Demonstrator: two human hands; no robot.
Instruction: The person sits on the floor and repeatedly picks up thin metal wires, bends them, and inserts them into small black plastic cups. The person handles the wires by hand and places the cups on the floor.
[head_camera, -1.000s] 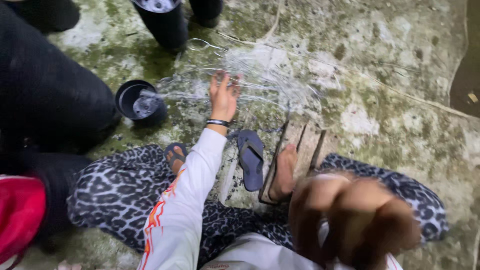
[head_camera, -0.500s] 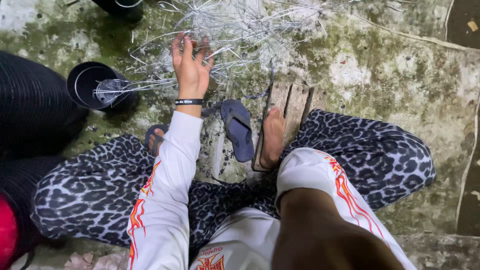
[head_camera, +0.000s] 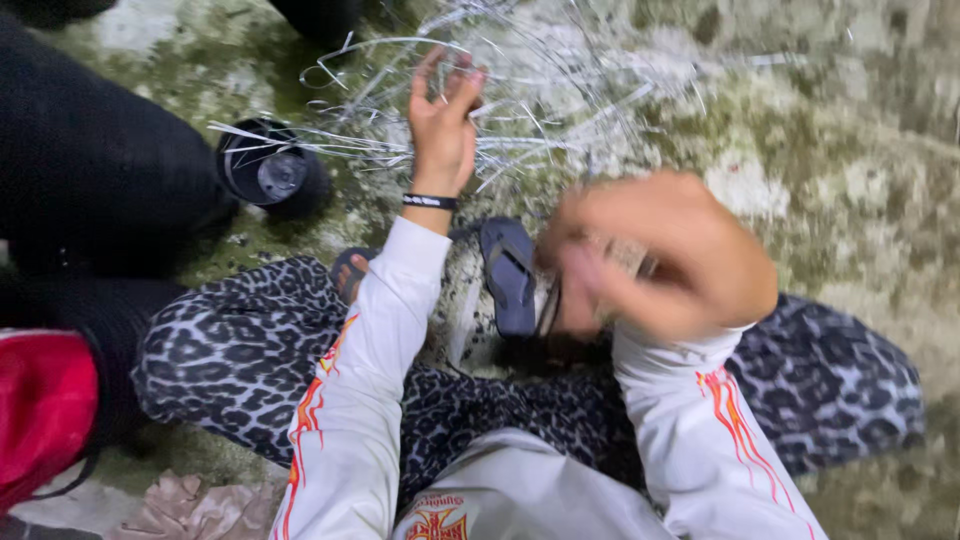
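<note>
Reaching Into the Wire Tangle

Sprawling across the upper half of the frame lay the mossy concrete floor (head_camera: 850, 130), and on it a loose tangle of thin silvery wire strands (head_camera: 560, 110), their long runs mostly left to right. Leopard-print trousers (head_camera: 240, 350) filled the lower middle. The left hand (head_camera: 442, 125), upper centre, was the nearer one: fingers spread wide, grip unclosed, touching the strands' left part. The right hand (head_camera: 660, 250), raised mid-frame and blurred, gave no telling of its grip. A blue sandal (head_camera: 508, 275) sat below the tangle; a black round can (head_camera: 270, 175) lay left.
</note>
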